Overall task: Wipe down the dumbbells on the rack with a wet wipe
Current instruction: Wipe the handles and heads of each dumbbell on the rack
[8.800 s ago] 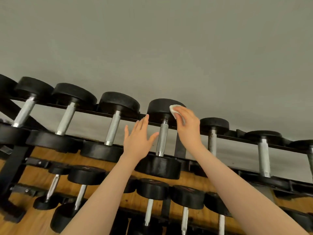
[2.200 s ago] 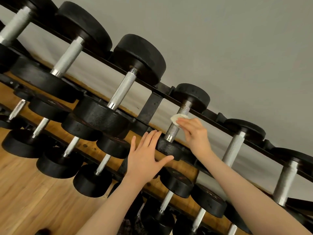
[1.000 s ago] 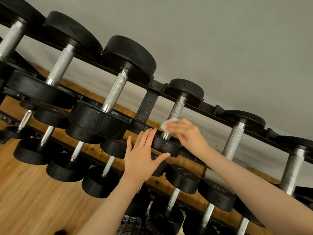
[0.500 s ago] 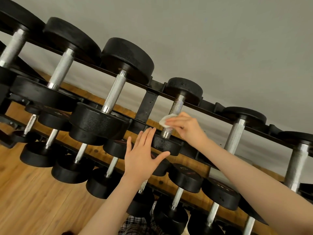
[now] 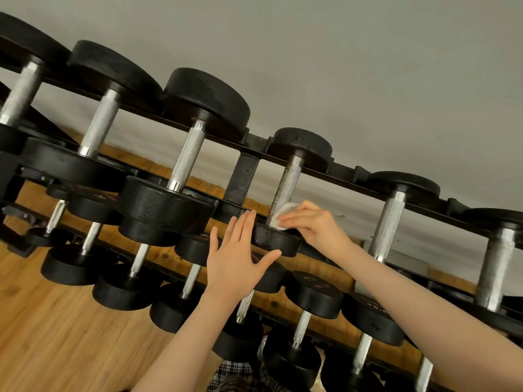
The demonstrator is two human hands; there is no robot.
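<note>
The right hand (image 5: 314, 227) pinches a small folded white wet wipe (image 5: 284, 219) between fingertips and thumb, pressing it against the lower end of the knurled silver handle of a small black round-headed dumbbell (image 5: 285, 188) on the top tier of the black metal rack (image 5: 244, 176). The left hand (image 5: 237, 260) is spread flat, fingers extended and together, thumb splayed, its fingertips against the rim of that dumbbell's near head. Most of the wipe is covered by the right fingers. Lower-tier dumbbells are partly hidden behind both forearms, and the outermost ones are cut off by the frame edges.
</note>
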